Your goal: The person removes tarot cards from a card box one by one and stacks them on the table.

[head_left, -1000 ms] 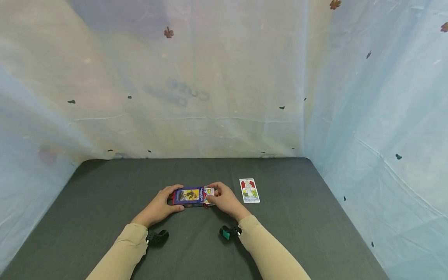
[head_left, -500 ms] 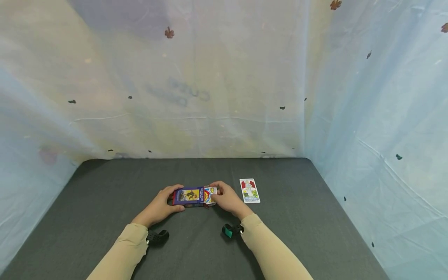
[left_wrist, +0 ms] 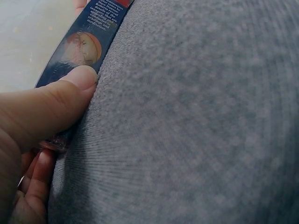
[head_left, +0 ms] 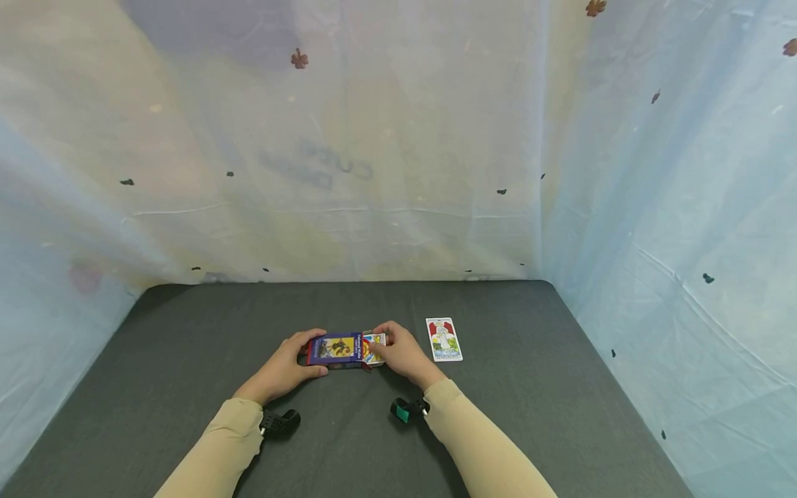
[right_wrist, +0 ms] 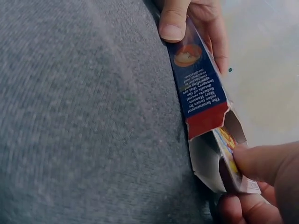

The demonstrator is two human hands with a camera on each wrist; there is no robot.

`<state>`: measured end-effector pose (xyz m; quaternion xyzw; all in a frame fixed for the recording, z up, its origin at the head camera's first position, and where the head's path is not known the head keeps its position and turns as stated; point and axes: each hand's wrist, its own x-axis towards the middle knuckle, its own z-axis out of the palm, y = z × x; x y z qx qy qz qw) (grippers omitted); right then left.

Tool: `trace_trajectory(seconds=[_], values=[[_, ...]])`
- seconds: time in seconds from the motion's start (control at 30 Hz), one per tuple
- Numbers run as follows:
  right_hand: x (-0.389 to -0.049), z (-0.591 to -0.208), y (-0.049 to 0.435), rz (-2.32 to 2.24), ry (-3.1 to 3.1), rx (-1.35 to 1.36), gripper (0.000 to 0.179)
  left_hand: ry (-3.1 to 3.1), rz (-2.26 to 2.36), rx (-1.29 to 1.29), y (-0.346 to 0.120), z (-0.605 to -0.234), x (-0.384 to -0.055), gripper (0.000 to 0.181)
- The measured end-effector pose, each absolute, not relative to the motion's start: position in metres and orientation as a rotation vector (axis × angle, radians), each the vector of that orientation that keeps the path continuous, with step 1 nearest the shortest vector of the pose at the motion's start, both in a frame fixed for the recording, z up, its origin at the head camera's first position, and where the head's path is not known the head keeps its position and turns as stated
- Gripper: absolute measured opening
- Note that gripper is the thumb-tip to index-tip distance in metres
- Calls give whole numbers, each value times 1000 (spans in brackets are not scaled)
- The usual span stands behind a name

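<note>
A dark blue and red card box (head_left: pixel 337 348) lies on its broad side on the table, its yellow picture facing up. My left hand (head_left: pixel 288 361) grips it at the left end, with the thumb along the near side and fingers on the far side. From the open right end juts a deck of picture cards (right_wrist: pixel 226 139), which my right hand (head_left: pixel 403 354) pinches, thumb on top and fingers below. A loose box flap (right_wrist: pixel 205 161) hangs out beside the deck in the right wrist view. Most of the deck is hidden inside the box.
One white-bordered picture card (head_left: pixel 444 339) lies face up to the right of my right hand. Dark grey cloth covers the table (head_left: pixel 510 422). A pale plastic sheet (head_left: pixel 398 138) with small leaf marks hangs behind and at both sides.
The deck sticks out of the box a little further than a second ago, drawn slightly right by my right hand. Since then my right thumb has slid back left over the deck. My left hand stays put.
</note>
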<state>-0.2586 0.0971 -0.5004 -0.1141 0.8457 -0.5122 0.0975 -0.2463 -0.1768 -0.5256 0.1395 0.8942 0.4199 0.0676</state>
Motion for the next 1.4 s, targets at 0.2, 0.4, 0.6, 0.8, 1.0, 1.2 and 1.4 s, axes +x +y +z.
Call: trace_trajectory(seconds=[0.2, 0.4, 0.6, 0.8, 1.0, 1.2, 1.4], values=[[-257, -498, 103, -1503, 2525, -296, 31, 2690, 1276, 422, -176, -527, -246, 79], [-254, -492, 110, -1476, 2556, -293, 29, 2691, 1273, 416, -176, -527, -246, 79], [-254, -490, 115, -1477, 2536, -293, 26, 2683, 1281, 416, -176, -524, -246, 78], [-254, -487, 123, -1441, 2554, -347, 28, 2682, 1277, 408, -175, -523, -244, 78], [-253, -484, 130, -1366, 2554, -442, 28, 2697, 1271, 417, -175, -524, -245, 78], [-252, -483, 132, -1363, 2543, -417, 25, 2694, 1274, 402, -175, -524, -245, 78], [-251, -483, 133, -1400, 2517, -383, 16, 2702, 1261, 395, -175, -525, -245, 77]])
